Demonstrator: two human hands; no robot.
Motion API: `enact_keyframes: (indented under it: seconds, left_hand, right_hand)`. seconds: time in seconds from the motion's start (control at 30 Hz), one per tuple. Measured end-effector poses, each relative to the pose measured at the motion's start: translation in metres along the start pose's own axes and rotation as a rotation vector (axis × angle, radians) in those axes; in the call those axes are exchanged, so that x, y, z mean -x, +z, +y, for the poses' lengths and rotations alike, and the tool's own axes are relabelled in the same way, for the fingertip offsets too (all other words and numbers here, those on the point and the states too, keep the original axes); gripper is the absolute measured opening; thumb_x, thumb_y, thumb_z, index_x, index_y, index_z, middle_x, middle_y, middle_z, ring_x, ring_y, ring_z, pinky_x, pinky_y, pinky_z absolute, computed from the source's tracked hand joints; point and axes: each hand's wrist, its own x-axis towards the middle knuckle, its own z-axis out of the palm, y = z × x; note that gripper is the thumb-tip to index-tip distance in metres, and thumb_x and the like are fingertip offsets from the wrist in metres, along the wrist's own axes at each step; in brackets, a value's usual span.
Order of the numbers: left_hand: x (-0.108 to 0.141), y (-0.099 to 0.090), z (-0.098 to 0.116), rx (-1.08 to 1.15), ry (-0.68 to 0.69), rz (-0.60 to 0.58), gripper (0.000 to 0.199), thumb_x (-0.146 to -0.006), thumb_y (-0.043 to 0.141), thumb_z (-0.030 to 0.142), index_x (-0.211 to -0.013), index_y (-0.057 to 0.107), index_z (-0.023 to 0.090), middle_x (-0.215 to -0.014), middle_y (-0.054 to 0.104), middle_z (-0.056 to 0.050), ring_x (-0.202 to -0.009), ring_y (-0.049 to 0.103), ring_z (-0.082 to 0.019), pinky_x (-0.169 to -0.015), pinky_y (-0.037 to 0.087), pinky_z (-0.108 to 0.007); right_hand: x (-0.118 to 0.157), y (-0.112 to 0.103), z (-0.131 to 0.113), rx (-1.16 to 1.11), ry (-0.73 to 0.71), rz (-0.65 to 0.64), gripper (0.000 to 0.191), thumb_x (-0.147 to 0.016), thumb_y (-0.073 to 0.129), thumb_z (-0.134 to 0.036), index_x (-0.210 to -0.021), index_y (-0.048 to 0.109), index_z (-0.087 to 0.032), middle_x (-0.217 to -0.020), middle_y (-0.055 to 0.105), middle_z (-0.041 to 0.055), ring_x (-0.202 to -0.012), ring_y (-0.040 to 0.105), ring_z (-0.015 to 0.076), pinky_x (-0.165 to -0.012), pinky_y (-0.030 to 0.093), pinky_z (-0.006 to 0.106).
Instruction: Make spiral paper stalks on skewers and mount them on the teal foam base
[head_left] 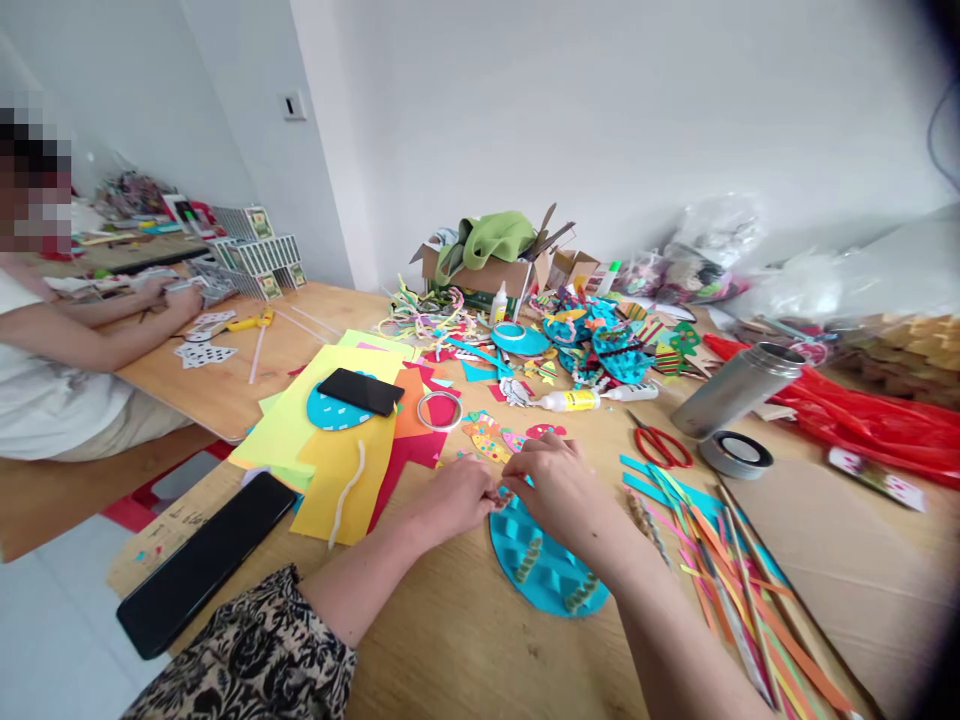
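Observation:
A blue paper disc (514, 562) lies on the wooden table in front of me, with raised blue paper flaps and twisted olive strips (581, 592) on it. Above its far edge, my left hand (474, 492) pinches a small reddish-brown fuzzy piece (505, 496). Bent over the same spot, my right hand (553, 492) has its fingers drawn together against that piece; its fingertips are partly hidden. Just beyond both hands are colourful paper fish (486, 436). A silver ring (439, 411) rests to their left.
Red scissors (661, 445), a tape roll (736, 455), a metal bottle (739, 390) and paper strips (739, 570) are on the right. Two phones (206, 565) and coloured paper sheets (341, 495) lie left. Glue bottles (570, 401) and craft pieces fill the back. Another person's arm (112, 340) is far left.

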Motion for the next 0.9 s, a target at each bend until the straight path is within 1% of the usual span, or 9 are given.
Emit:
enact_keyframes:
  seconds: [0.13,0.3,0.47,0.6,0.7,0.8,0.9]
  left_hand:
    - [-0.001,0.001,-0.001,0.005,0.001,-0.009,0.015,-0.078,0.061,0.019,-0.068,0.072,0.018,-0.069,0.067,-0.005,-0.076,0.06,-0.021,-0.068,0.044,-0.029]
    - [0.0,0.0,-0.001,0.025,-0.005,-0.016,0.012,-0.077,0.061,0.018,-0.074,0.073,0.019,-0.075,0.071,-0.005,-0.08,0.061,-0.021,-0.072,0.044,-0.03]
    - [0.0,-0.004,0.0,0.059,-0.013,-0.034,0.011,-0.076,0.062,0.017,-0.077,0.073,0.019,-0.075,0.071,-0.005,-0.082,0.062,-0.022,-0.071,0.044,-0.03]
    - [0.001,-0.007,-0.001,0.099,-0.028,-0.057,0.014,-0.073,0.063,0.015,-0.082,0.072,0.019,-0.075,0.072,-0.002,-0.077,0.063,-0.019,-0.069,0.045,-0.027]
    - [0.001,-0.008,-0.001,0.11,-0.031,-0.075,0.014,-0.072,0.063,0.013,-0.08,0.072,0.02,-0.075,0.072,0.0,-0.077,0.063,-0.017,-0.071,0.045,-0.026]
    - [0.001,-0.009,0.002,0.077,-0.034,-0.074,0.011,-0.074,0.062,0.016,-0.076,0.072,0.019,-0.073,0.071,-0.002,-0.08,0.062,-0.02,-0.067,0.044,-0.027]
    - [0.002,-0.01,0.005,0.017,-0.029,-0.055,0.013,-0.077,0.059,0.02,-0.073,0.071,0.017,-0.073,0.069,-0.006,-0.081,0.06,-0.022,-0.065,0.043,-0.029]
  right_hand:
    - [0.0,0.001,0.002,0.013,0.011,0.012,0.012,-0.08,0.062,-0.025,-0.084,0.073,-0.02,-0.085,0.071,0.0065,-0.091,0.056,0.0242,-0.076,0.034,0.033]
    - [0.0,0.0,0.002,0.048,0.017,-0.008,0.018,-0.083,0.056,-0.018,-0.074,0.072,-0.02,-0.077,0.071,0.0063,-0.088,0.057,0.0227,-0.074,0.033,0.033]
    - [-0.002,-0.001,-0.001,0.053,0.014,-0.032,0.015,-0.081,0.059,-0.019,-0.073,0.072,-0.018,-0.077,0.071,0.0065,-0.088,0.057,0.0234,-0.073,0.034,0.032]
    - [-0.002,-0.001,0.0,0.054,0.0,-0.029,0.016,-0.081,0.059,-0.019,-0.073,0.072,-0.018,-0.077,0.07,0.0068,-0.087,0.057,0.0234,-0.073,0.034,0.032]
    - [-0.002,-0.001,0.0,0.057,-0.003,-0.028,0.017,-0.083,0.058,-0.02,-0.074,0.072,-0.018,-0.076,0.07,0.0072,-0.087,0.057,0.0233,-0.073,0.034,0.033]
    - [-0.002,-0.002,-0.001,0.051,0.003,-0.029,0.016,-0.082,0.058,-0.02,-0.075,0.072,-0.018,-0.077,0.07,0.0074,-0.088,0.057,0.023,-0.074,0.034,0.032]
    - [-0.003,-0.003,-0.002,0.051,0.01,-0.043,0.017,-0.082,0.057,-0.019,-0.075,0.072,-0.018,-0.078,0.071,0.0079,-0.088,0.057,0.0233,-0.074,0.034,0.032]
